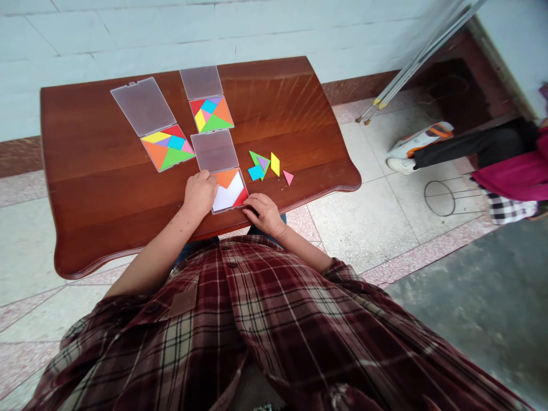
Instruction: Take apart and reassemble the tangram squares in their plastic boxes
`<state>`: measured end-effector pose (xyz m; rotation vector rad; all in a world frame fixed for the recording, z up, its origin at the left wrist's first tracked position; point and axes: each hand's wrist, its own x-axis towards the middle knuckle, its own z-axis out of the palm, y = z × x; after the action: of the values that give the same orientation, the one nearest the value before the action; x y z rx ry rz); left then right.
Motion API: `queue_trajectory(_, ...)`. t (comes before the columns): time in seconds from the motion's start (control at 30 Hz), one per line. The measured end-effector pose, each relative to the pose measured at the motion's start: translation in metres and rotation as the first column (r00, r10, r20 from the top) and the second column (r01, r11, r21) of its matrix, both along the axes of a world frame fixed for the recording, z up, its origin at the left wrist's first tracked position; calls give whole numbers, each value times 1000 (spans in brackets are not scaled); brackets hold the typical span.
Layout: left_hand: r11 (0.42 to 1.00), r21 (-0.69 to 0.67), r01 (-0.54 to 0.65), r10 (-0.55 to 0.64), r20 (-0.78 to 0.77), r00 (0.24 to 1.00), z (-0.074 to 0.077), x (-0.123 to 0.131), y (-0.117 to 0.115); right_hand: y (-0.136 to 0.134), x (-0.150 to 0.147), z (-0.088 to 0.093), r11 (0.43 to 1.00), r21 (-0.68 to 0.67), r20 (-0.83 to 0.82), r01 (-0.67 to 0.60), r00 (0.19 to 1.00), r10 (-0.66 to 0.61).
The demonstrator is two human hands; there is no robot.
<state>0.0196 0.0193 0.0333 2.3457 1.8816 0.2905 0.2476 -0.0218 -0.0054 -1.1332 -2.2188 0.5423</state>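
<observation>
An open clear tangram case (228,193) lies near the front edge of the wooden table (107,188), its lid (214,150) folded back. Inside it lie an orange triangle (226,177) and a red triangle (242,197) on a white base. My left hand (199,193) rests with curled fingers on the case's left edge, touching the orange piece. My right hand (265,212) presses with bent fingers at the case's lower right corner, by the red piece. Loose pieces lie to the right: green (257,159), purple (263,164), blue (256,172), yellow (275,164) and pink (288,177).
Two other open cases with filled tangram squares (168,147) (211,113) lie further back on the table, lids flat behind them. On the tiled floor to the right are another person's leg and shoe (422,140), a wire stand (440,198) and leaning metal poles (411,63).
</observation>
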Motion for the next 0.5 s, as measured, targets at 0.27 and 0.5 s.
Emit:
queue_trajectory(0.27,1000,16,-26,24,73,997,2,-1,-6,-2,-1,2,999,35,-69,-13,998,15)
queue_trajectory(0.5,989,91,-114,97,173,980,-7,-14,-43,44,29,31,941,-32,16,338,941,-338)
